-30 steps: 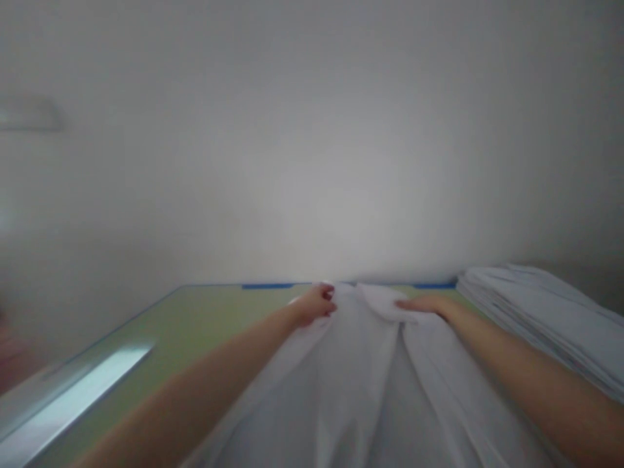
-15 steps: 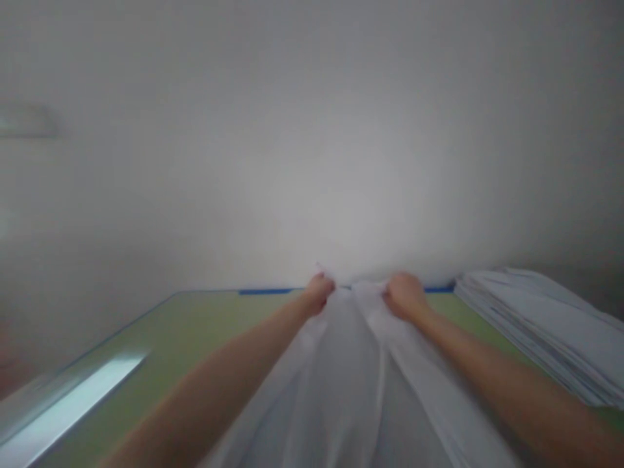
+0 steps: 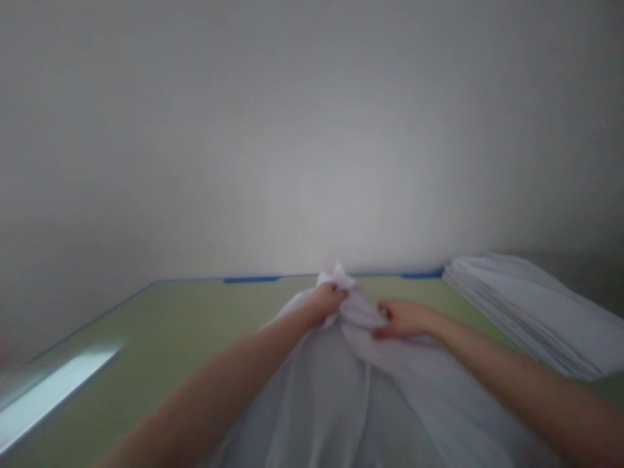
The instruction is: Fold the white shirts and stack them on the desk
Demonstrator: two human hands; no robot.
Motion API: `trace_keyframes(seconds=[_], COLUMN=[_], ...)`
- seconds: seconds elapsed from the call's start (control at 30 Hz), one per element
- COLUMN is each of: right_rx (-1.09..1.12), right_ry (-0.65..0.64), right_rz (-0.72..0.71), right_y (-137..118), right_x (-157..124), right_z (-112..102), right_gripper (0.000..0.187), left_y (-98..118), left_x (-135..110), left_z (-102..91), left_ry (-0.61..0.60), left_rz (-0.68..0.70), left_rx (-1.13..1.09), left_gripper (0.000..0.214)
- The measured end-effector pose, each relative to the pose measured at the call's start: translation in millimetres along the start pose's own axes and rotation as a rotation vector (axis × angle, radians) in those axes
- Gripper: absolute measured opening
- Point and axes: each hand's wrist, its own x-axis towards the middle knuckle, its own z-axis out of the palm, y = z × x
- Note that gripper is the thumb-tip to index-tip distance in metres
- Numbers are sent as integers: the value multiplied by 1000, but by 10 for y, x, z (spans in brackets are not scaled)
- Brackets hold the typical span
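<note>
My left hand (image 3: 327,303) is clamped on a thin, soft, white cloth (image 3: 336,370), with the fabric gathered at my fingers and a crumpled peak of it poking up just beyond them. My right hand (image 3: 404,318) is near the left one, a little way off to its right, the two apart with a slanting fold of the cloth between them. Its fingers are curled and touch the cloth, with a gap showing between the upper and lower ones; I cannot tell whether they are closed on the fabric. From my hands the cloth spreads back toward me between my forearms in loose lengthwise folds, passing partly under the right one.

Under and around all this lies a smooth, pale green tabletop (image 3: 195,318), its far edge trimmed in blue just beyond my hands. Well to the left of my left hand, a bright, whitish band of light (image 3: 73,377) slants across that surface. To the right of my right hand and apart from it sits a thick stack of flat, white, layered sheets (image 3: 531,305); blur hides what they are made of. A plain grey wall (image 3: 312,143) rises beyond my hands.
</note>
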Motion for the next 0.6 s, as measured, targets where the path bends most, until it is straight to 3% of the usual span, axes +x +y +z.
trace_keyframes(seconds=[0.1, 0.17, 0.23, 0.3, 0.43, 0.53, 0.6], right_rx=[292, 522, 628, 580, 477, 543, 560], right_ry=[-336, -461, -462, -380, -207, -221, -282], right_rz=[-11, -45, -19, 46, 201, 289, 297], right_y=[335, 483, 587, 687, 892, 875, 698], right_x=[-154, -305, -449, -570, -854, -1208, -1485], right_z=[-178, -239, -322, -473, -942, -1245, -1321], right_gripper=[62, 61, 58, 51, 42, 39, 38], left_y=[133, 262, 401, 528, 695, 728, 720], left_x=[155, 267, 364, 438, 536, 583, 601], left_z=[-156, -254, -328, -375, -437, -493, -524], left_ry=[110, 168, 222, 292, 397, 417, 422], left_rz=[-14, -10, 11, 37, 42, 3, -6], left_rx=[22, 38, 59, 69, 37, -12, -33], left_gripper=[35, 35, 34, 32, 30, 29, 28])
